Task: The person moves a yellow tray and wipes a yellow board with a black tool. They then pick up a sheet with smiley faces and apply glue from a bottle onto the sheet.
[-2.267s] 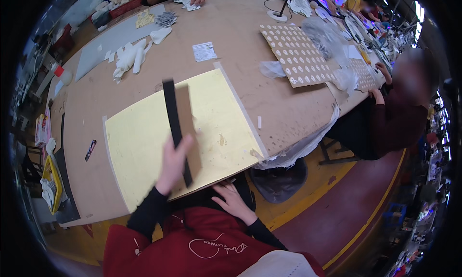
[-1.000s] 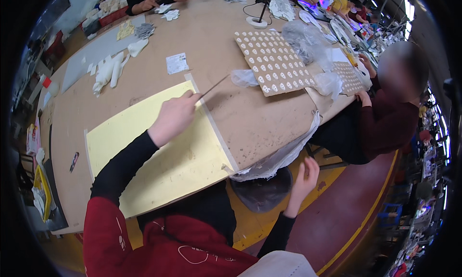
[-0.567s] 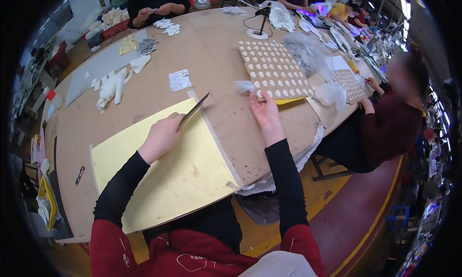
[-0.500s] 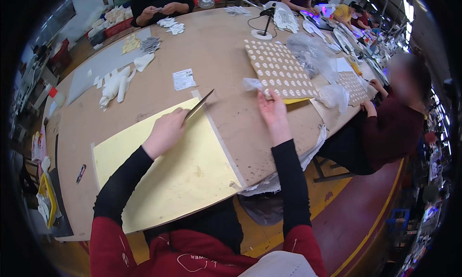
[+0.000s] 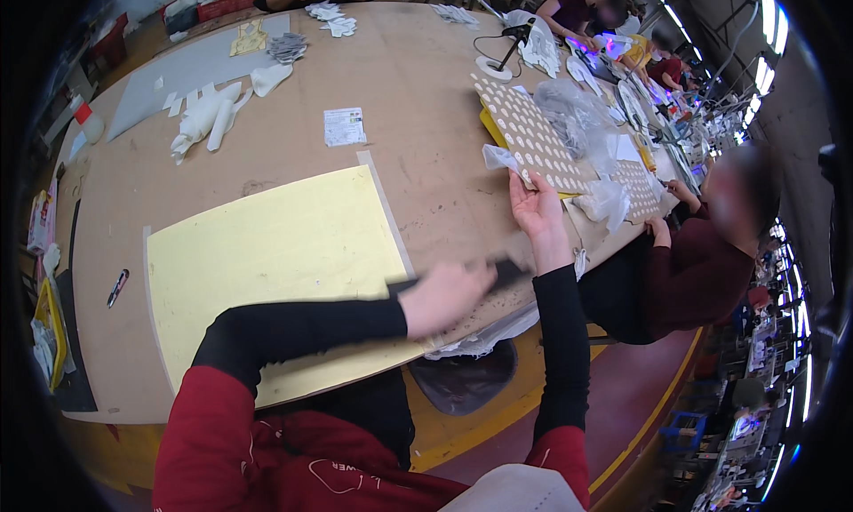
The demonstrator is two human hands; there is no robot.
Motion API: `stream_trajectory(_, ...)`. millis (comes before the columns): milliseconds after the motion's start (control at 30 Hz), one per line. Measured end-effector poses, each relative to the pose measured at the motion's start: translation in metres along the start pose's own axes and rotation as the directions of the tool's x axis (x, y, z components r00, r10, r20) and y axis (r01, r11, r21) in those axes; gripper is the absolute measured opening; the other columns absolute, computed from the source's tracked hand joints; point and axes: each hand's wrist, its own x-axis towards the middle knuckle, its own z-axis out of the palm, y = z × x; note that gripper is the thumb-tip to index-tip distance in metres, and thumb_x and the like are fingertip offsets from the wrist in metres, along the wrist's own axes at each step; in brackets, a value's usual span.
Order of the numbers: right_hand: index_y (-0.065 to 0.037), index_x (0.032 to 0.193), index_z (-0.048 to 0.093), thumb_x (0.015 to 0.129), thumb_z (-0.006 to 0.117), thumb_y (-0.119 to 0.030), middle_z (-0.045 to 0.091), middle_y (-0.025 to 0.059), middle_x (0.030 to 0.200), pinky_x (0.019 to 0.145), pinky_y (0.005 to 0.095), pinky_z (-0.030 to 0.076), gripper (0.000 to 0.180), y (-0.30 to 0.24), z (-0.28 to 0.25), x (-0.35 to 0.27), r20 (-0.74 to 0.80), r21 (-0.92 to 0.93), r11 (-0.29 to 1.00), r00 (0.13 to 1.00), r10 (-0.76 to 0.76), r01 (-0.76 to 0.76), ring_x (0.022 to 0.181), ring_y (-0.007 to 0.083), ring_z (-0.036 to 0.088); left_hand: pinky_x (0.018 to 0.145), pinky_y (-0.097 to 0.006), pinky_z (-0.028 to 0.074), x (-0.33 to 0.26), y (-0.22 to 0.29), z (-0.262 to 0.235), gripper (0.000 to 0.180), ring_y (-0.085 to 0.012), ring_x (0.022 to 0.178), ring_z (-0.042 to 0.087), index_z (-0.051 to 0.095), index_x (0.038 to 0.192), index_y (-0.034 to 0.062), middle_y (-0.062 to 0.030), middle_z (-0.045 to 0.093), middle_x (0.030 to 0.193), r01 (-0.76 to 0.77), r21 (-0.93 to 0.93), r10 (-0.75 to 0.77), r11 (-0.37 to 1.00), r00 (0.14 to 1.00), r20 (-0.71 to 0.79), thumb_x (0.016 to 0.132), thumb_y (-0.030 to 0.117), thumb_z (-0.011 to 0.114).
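Observation:
My left hand (image 5: 449, 299) is closed around a dark flat strip (image 5: 511, 274), smeared by motion, over the right edge of the pale yellow sheet (image 5: 275, 232). Its exact kind is not clear. Farther right, my right hand (image 5: 538, 212) grips the near edge of a brown sheet (image 5: 526, 134) covered in rows of small white shapes. A yellow layer (image 5: 491, 128) shows beneath that sheet, whose left side is tilted up. Crumpled clear plastic (image 5: 499, 157) sticks out beside my right fingertips.
White gloves (image 5: 209, 116), a printed paper label (image 5: 344, 127) and a small cutter-like tool (image 5: 118, 287) lie on the table. Clear plastic bags (image 5: 573, 112) and a lamp base (image 5: 494, 68) stand beyond the brown sheet. A co-worker (image 5: 702, 245) sits close on the right.
My left hand has swept right and nearer with the dark strip, off the yellow sheet's middle. My right hand stays at the brown sheet, whose left side now tilts up. The view has shifted.

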Motion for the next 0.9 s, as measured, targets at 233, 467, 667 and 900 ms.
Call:
stream_trajectory(233, 0.008, 0.121, 0.047, 0.095, 0.05, -0.003, 0.059, 0.0225, 0.117, 0.092, 0.0375, 0.057, 0.028, 0.001, -0.005, -0.005, 0.065, -0.023, 0.999, 0.997, 0.035, -0.033, 0.105, 0.0332, 0.064, 0.059, -0.042, 0.054, -0.027, 0.014, -0.036, 0.05, -0.0314, 0.075, 0.069, 0.049, 0.128, 0.0071, -0.0139, 0.066, 0.089, 0.092, -0.008, -0.092, 0.996, 0.995, 0.037, 0.079, 0.007, 0.059)
stream_trajectory(467, 0.01, 0.121, 0.046, 0.096, 0.049, -0.001, 0.059, 0.0242, 0.117, 0.089, 0.0333, 0.059, 0.028, -0.006, 0.0, -0.002, 0.118, 0.053, 0.987, 0.982, 0.147, -0.154, 0.106, 0.034, 0.063, 0.066, -0.04, 0.054, 0.047, -0.143, -0.002, 0.043, -0.0298, 0.083, 0.066, 0.05, 0.124, -0.0022, -0.0191, 0.061, 0.105, 0.432, 0.477, -0.273, 0.765, 0.889, -0.368, 0.082, 0.008, 0.055)
stream_trajectory(667, 0.01, 0.124, 0.044, 0.096, 0.048, 0.0, 0.057, 0.0239, 0.121, 0.092, 0.0335, 0.058, 0.03, -0.012, 0.0, 0.002, 0.137, 0.052, 0.988, 0.981, 0.136, -0.145, 0.11, 0.0344, 0.061, 0.063, -0.041, 0.055, 0.07, -0.052, 0.025, 0.029, -0.0298, 0.074, 0.068, 0.055, 0.109, -0.0008, -0.0138, 0.066, 0.092, 0.095, 0.172, -0.081, 0.981, 0.993, -0.088, 0.081, 0.007, 0.055)
stream_trajectory(900, 0.008, 0.131, 0.041, 0.099, 0.046, -0.002, 0.051, 0.0242, 0.129, 0.103, 0.0359, 0.051, 0.033, 0.004, -0.027, -0.001, 0.122, -0.002, 0.991, 0.984, 0.13, -0.13, 0.12, 0.0329, 0.054, 0.07, -0.042, 0.053, -0.031, 0.052, -0.035, 0.045, -0.0298, 0.087, 0.067, 0.056, 0.13, 0.0165, -0.0104, 0.069, 0.096, -0.225, -0.409, 0.426, 0.884, 0.748, 0.509, 0.085, 0.01, 0.055)
